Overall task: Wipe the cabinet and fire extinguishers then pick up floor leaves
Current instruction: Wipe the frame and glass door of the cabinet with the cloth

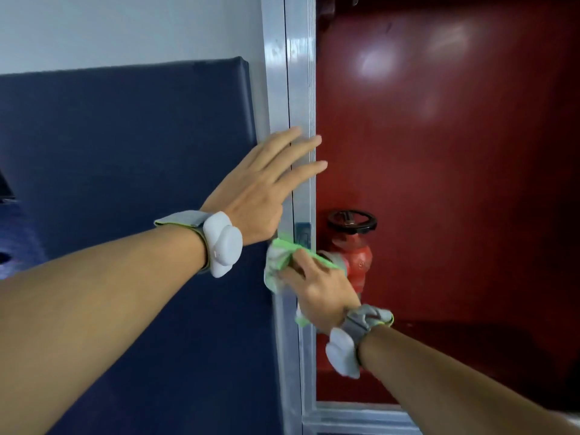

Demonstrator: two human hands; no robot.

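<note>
The cabinet has a silvery metal frame (301,89) and a dark red inside (439,167). My left hand (266,183) lies flat on the frame's left upright, fingers spread, holding nothing. Below it my right hand (317,284) is shut on a green and white cloth (279,262) and presses it against the same upright. Just behind the cloth, inside the cabinet, stands a red valve body with a black handwheel (352,221). No fire extinguisher or leaf is in view.
A dark blue padded panel (141,183) fills the wall left of the cabinet, with pale wall (125,26) above it. The frame's bottom rail (361,416) runs along the lower right. Both wrists wear white devices on grey straps.
</note>
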